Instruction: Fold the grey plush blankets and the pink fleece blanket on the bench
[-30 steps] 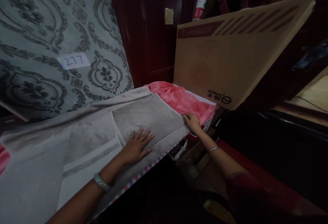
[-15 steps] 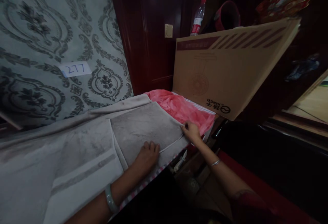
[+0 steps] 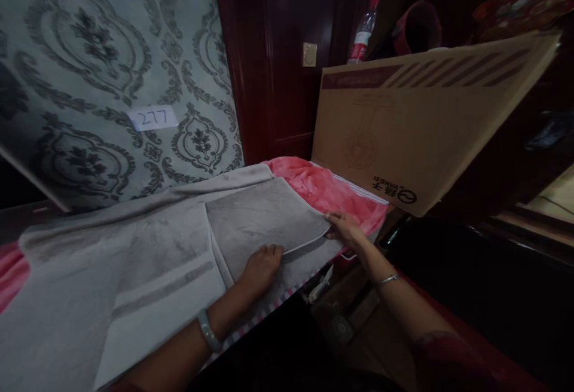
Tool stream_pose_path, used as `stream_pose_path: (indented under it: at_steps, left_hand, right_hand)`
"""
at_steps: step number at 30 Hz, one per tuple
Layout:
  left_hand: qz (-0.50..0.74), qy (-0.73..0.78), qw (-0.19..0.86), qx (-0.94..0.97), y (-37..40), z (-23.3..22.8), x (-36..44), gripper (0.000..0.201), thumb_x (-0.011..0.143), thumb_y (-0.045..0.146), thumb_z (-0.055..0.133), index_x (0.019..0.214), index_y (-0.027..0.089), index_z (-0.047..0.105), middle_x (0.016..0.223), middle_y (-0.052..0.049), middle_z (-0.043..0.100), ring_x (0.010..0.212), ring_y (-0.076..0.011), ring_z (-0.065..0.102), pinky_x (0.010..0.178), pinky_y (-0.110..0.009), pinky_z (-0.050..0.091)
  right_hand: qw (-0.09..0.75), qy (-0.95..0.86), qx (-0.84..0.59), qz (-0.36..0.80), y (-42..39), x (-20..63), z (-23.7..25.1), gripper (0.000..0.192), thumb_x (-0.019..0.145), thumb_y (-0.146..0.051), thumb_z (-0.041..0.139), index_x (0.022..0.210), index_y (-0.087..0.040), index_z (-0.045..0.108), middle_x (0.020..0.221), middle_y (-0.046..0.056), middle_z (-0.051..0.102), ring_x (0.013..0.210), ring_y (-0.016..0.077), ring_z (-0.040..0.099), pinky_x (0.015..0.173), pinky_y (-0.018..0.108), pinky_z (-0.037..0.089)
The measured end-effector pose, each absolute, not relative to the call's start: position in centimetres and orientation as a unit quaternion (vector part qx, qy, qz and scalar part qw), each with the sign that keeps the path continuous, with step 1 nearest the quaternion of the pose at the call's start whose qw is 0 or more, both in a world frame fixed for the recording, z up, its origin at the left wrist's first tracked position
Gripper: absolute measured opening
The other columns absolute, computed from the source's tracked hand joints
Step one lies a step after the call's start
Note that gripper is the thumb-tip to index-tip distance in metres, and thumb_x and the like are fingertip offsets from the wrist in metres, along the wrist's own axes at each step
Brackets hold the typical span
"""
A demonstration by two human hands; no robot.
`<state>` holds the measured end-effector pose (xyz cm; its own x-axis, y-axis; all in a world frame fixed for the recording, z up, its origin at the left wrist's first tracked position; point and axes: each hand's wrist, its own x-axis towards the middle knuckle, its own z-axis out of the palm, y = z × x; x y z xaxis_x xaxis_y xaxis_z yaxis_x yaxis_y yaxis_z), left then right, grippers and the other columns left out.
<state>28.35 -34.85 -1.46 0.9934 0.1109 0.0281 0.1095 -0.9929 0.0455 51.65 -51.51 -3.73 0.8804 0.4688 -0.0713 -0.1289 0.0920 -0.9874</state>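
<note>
A grey plush towel point(image 3: 264, 219) with a thin pale edge lies folded over on a larger spread of grey cloth point(image 3: 165, 242). My left hand point(image 3: 264, 266), a bangle on its wrist, is closed on the towel's near edge. At the right corner of the same edge is my right hand point(image 3: 346, 229), with thumb and fingers pinching the fabric. Between the two hands the edge is lifted slightly off the grey layer below. A paler section with a darker stripe point(image 3: 165, 290) lies to the left of the folded part.
Pink cloth point(image 3: 314, 186) lies under the grey layers at the far right end. A large cardboard box point(image 3: 417, 123) stands behind it, with a plastic bottle point(image 3: 362, 33) beyond. Patterned wallpaper point(image 3: 103, 45) bearing a paper marked 277 point(image 3: 153, 118) rises at the back left. A black surface point(image 3: 470, 284) is at right.
The lifted towel edge between my hands has risen a little, showing a darker strip beneath. My right hand's fingers now lie along the corner. The view has shifted slightly left.
</note>
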Motion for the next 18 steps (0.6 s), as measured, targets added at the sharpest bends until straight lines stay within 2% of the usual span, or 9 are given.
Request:
stream_pose_path:
  at_steps: [4,7,9,11,14,18]
  left_hand:
    - [0.03,0.057,0.038,0.997,-35.4,-2.2,27.8,0.041,0.09,0.004,0.039,0.123,0.017,0.06,0.122,-0.018,0.065,0.115,-0.0301,0.06,0.097,-0.046,0.05]
    - [0.043,0.049,0.002,0.998,-36.1,-2.8,27.3,0.043,0.087,0.005,0.043,0.126,0.015,0.06,0.134,-0.021,0.058,0.126,-0.0345,0.053,0.1,-0.052,0.048]
    - [0.045,0.04,0.031,0.998,-36.1,-2.6,26.8,0.044,0.087,0.006,0.046,0.127,0.017,0.06,0.135,-0.019,0.059,0.127,-0.034,0.053,0.102,-0.052,0.047]
    - [0.05,0.006,0.118,0.992,-35.3,-2.0,26.4,0.042,0.087,0.01,0.051,0.126,0.021,0.063,0.133,-0.015,0.062,0.126,-0.0305,0.056,0.107,-0.048,0.045]
    - [0.086,-0.006,0.302,0.949,-32.9,-1.1,25.5,0.034,0.087,0.02,0.056,0.118,0.023,0.069,0.128,-0.009,0.068,0.122,-0.0256,0.06,0.109,-0.042,0.043]
    - [0.178,0.148,0.548,0.804,-28.1,-0.4,23.1,0.029,0.084,0.035,0.065,0.108,0.02,0.073,0.118,-0.01,0.073,0.113,-0.0267,0.064,0.101,-0.04,0.048]
  right_hand:
    - [0.744,-0.126,-0.589,0.29,-50.7,50.6,-3.7,0.01,0.075,-0.024,0.069,0.081,-0.018,0.063,0.071,0.005,0.069,0.066,0.0208,0.068,0.067,0.039,0.062]
    - [0.763,-0.125,-0.554,0.308,-49.8,49.3,-4.5,0.011,0.072,-0.023,0.069,0.081,-0.02,0.063,0.072,0.006,0.071,0.078,0.0248,0.072,0.075,0.041,0.062]
    - [0.798,-0.105,-0.512,0.3,-49.0,48.3,-5.3,0.014,0.07,-0.025,0.068,0.083,-0.022,0.063,0.072,0.004,0.072,0.082,0.0264,0.073,0.078,0.043,0.062]
    - [0.83,-0.083,-0.473,0.283,-48.1,47.4,-6.0,0.017,0.069,-0.026,0.069,0.085,-0.023,0.064,0.074,0.004,0.073,0.084,0.0271,0.073,0.08,0.045,0.063]
    - [0.844,-0.049,-0.471,0.253,-46.9,46.5,-6.3,0.016,0.068,-0.026,0.066,0.085,-0.023,0.065,0.074,0.003,0.073,0.082,0.0267,0.073,0.081,0.045,0.063]
    - [0.84,-0.022,-0.492,0.226,-44.9,45.6,-4.3,0.014,0.073,-0.031,0.059,0.084,-0.023,0.064,0.071,0.003,0.072,0.081,0.0257,0.072,0.08,0.043,0.062]
